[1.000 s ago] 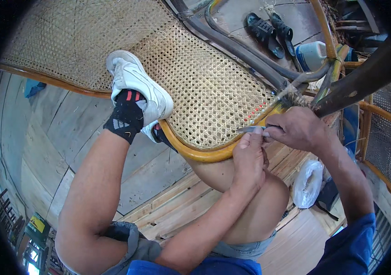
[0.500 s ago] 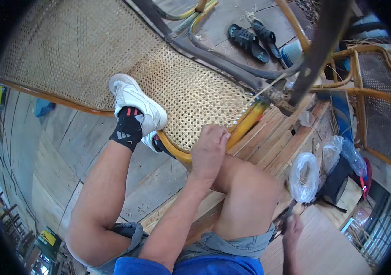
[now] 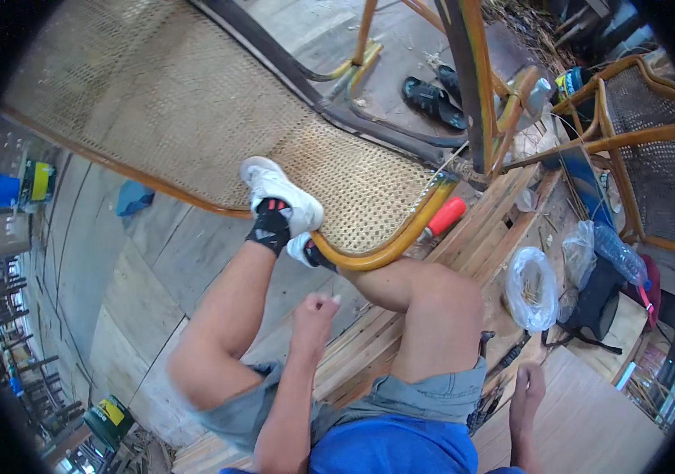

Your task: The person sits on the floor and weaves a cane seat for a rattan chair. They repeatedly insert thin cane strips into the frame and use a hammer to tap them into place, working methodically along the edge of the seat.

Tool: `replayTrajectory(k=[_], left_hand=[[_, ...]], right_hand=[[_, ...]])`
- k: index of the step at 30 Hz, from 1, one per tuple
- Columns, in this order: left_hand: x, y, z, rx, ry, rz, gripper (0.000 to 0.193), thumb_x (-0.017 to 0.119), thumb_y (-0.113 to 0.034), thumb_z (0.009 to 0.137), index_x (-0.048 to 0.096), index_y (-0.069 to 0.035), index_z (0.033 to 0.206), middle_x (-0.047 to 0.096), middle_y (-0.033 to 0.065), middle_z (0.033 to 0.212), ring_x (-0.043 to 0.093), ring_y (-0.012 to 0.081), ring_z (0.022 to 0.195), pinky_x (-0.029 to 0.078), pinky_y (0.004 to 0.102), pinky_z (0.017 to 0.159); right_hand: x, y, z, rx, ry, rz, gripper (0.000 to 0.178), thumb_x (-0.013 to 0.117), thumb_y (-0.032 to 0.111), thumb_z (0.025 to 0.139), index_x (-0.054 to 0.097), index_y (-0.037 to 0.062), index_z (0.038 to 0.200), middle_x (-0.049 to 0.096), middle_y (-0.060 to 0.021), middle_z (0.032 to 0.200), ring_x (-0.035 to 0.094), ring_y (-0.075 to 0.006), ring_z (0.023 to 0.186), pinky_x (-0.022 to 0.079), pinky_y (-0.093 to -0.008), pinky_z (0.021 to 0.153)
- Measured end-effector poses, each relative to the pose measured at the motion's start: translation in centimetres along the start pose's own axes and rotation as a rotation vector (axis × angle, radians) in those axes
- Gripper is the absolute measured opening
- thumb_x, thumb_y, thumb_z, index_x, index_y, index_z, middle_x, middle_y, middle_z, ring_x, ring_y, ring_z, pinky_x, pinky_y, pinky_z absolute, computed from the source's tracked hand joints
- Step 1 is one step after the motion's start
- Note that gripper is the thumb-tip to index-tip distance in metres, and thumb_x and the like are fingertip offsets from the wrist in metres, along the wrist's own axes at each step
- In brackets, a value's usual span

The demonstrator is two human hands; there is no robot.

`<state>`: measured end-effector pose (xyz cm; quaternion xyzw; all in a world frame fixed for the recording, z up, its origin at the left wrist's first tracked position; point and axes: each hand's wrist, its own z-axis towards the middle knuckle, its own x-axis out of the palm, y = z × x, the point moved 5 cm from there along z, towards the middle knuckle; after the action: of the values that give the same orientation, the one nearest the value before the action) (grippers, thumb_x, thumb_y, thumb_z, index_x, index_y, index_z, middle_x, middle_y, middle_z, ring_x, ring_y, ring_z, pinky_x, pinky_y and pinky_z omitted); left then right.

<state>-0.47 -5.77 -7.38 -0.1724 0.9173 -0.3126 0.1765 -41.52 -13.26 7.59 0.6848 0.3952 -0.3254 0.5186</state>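
Both hands off the cane, work edge left bare

The woven cane panel (image 3: pixel 369 197) sits at the upper centre of the frame, its rounded end ringed by a yellow rim (image 3: pixel 401 251). Pale spots line the rim's right side, too small to identify, and a thin pale strand (image 3: pixel 454 156) slants up from that corner. A white shoe (image 3: pixel 282 193) overlaps the panel's lower edge.

The left hand (image 3: pixel 314 316) is below the rim, apart from it, fingers curled in; a pale tip shows at the thumb, and I cannot tell whether anything is pinched there. The right hand (image 3: pixel 527 387), lower right, has bent fingers; whether they grip something is unclear.

For careful work along this edge, I would steady the rim against the knee, keep strands flat and untwisted, and pull evenly so the mesh does not distort. The red handle (image 3: pixel 448 215) beside the rim is best kept clear of the knee.

Under the legs runs a slatted bench (image 3: pixel 464 265), with a pale board (image 3: pixel 582 411) at lower right. A clear plastic bundle (image 3: pixel 518 292), a bottle (image 3: pixel 620 254) and a black bag (image 3: pixel 597 304) crowd the right. Grey floorboards (image 3: pixel 148 261) fill the left; dark slippers (image 3: pixel 431 103) and another cane chair (image 3: pixel 661 126) stand toward the upper right.
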Motion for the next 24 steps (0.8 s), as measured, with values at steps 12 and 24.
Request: replayTrajectory(k=[12, 24], left_hand=[[1.3, -3.2, -4.8, -0.133, 0.511, -1.126, 0.036, 0.046, -0.046, 0.093, 0.054, -0.011, 0.091, 0.048, -0.0018, 0.071, 0.037, 0.0066, 0.047, 0.031, 0.0233, 0.042], [3.8, -2.0, -4.7, -0.011, 0.299, -0.375, 0.016, 0.051, -0.021, 0.091, 0.057, -0.007, 0.093, 0.052, -0.0034, 0.074, 0.036, 0.0022, 0.052, 0.031, 0.0201, 0.047]], right_hand=[[12.5, 23.0, 12.3, -0.555, 0.270, 0.296, 0.014, 0.058, 0.011, 0.086, 0.060, 0.0000, 0.094, 0.062, -0.0157, 0.087, 0.060, -0.0293, 0.082, 0.047, -0.0348, 0.074], [23.5, 26.8, 24.8, -0.631, 0.753, -0.729, 0.022, 0.063, 0.025, 0.078, 0.068, 0.0069, 0.089, 0.065, -0.0181, 0.095, 0.063, -0.0325, 0.089, 0.050, -0.0413, 0.080]])
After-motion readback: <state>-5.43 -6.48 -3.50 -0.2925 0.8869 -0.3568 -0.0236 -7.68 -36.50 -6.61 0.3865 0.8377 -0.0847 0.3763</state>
